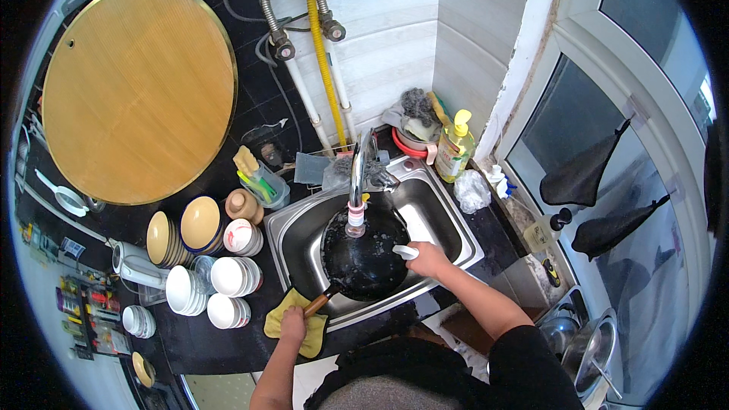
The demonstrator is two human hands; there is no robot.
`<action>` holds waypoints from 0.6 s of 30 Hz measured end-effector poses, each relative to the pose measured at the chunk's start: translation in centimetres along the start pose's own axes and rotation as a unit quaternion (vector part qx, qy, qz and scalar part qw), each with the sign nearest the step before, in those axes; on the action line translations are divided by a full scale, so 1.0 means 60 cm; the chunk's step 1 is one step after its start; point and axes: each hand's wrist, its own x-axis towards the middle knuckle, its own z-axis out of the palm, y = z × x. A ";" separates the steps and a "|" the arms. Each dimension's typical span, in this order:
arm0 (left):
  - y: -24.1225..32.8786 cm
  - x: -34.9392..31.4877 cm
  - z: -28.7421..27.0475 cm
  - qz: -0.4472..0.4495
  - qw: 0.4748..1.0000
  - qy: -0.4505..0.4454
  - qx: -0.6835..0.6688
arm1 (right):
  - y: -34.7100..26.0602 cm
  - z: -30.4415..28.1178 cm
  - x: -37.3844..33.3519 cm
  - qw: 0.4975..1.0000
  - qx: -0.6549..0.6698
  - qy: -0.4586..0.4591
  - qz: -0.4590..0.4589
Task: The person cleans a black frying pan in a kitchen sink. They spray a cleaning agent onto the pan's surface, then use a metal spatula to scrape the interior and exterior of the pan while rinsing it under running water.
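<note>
Left hand [292, 324] grips the wooden handle of the black wok [364, 250], glossy, tilted in the sink [448, 216]; right hand [427, 258] clasps a white cloth [405, 252] against its rim.

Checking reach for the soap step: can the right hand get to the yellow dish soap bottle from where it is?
Probably yes. The right hand rests on the black wok's rim in the sink; the yellow dish soap bottle stands upright behind the sink's far right corner, with nothing between them.

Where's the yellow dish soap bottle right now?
In the head view, the yellow soap bottle stands behind the sink's back right corner, right of the faucet, beside the window.
</note>
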 end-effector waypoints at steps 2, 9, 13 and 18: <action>-0.004 0.009 0.008 -0.004 1.000 -0.015 0.023 | 0.003 0.001 0.002 1.000 0.007 0.029 -0.009; -0.010 0.008 -0.016 0.032 0.999 -0.041 0.015 | 0.008 -0.014 0.051 0.993 0.077 0.090 0.007; -0.012 0.001 -0.021 0.053 0.998 -0.025 0.007 | -0.003 -0.019 0.097 0.997 0.011 0.080 -0.008; -0.008 0.002 -0.020 0.036 0.998 -0.033 0.040 | -0.006 -0.018 0.157 0.999 -0.020 0.049 0.011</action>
